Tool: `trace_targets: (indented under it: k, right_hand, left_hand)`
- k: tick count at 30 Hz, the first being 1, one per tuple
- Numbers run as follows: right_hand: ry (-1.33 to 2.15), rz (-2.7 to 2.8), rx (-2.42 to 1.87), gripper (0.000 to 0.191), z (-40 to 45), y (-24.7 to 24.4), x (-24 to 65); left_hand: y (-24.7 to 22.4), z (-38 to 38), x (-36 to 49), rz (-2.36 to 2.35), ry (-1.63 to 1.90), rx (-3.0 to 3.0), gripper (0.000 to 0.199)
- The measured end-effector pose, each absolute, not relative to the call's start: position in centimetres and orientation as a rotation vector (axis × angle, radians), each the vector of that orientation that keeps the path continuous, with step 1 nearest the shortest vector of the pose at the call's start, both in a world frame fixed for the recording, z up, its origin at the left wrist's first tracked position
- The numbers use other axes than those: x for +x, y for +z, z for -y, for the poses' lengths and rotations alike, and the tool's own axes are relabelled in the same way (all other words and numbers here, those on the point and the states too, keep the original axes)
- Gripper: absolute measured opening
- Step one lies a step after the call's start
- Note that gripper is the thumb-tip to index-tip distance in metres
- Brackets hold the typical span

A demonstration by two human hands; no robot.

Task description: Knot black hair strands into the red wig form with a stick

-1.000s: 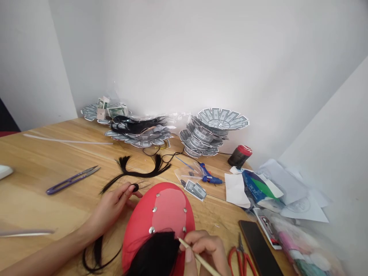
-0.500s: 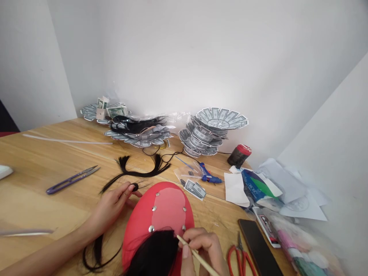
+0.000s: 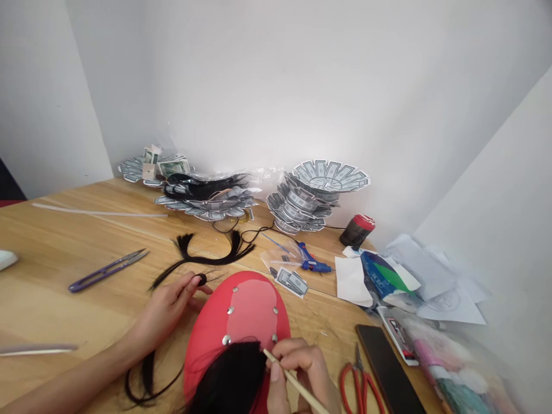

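Observation:
A red oval form point(image 3: 194, 339) with a pink panel point(image 3: 252, 305) and silver studs fills the lower middle. Black hair point(image 3: 233, 374) lies over its near part. My right hand point(image 3: 302, 368) pinches a pale wooden stick point(image 3: 302, 391), whose tip meets the edge of the hair or lies just beside it. At the form's left side, my left hand point(image 3: 172, 307) has a small round black piece point(image 3: 202, 279) between thumb and fingers; its exact kind is unclear. Below the left wrist a loose black strand point(image 3: 147, 374) rests on the table.
Purple thread snips point(image 3: 107, 270) and a black hair bundle point(image 3: 207, 256) lie to the left. A blue glue gun point(image 3: 314, 261) is behind the form. Red-handled pliers point(image 3: 360, 379), a dark phone point(image 3: 388, 368) and papers crowd the right. Stacked paper-money tiers point(image 3: 302, 195) stand against the wall.
The whole view has shifted very slightly. Both hands keep their holds, and the stick's tip stays by the edge of the hair.

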State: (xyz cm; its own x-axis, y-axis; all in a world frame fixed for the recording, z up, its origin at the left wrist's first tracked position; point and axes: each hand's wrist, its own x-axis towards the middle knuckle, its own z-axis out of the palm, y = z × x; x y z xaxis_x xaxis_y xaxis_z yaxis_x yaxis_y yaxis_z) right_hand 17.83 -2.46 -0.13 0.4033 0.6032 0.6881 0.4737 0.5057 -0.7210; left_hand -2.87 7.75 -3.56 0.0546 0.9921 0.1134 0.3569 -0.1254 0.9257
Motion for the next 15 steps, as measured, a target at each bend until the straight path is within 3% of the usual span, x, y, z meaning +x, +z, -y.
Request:
trace_targets:
  k: [15]
  right_hand:
    - [0.127, 1.260, -1.059, 0.015, 2.40, -0.06, 18.01]
  left_hand:
    - [-3.67, -7.91, -3.09, -1.412, 1.074, 1.635, 0.045]
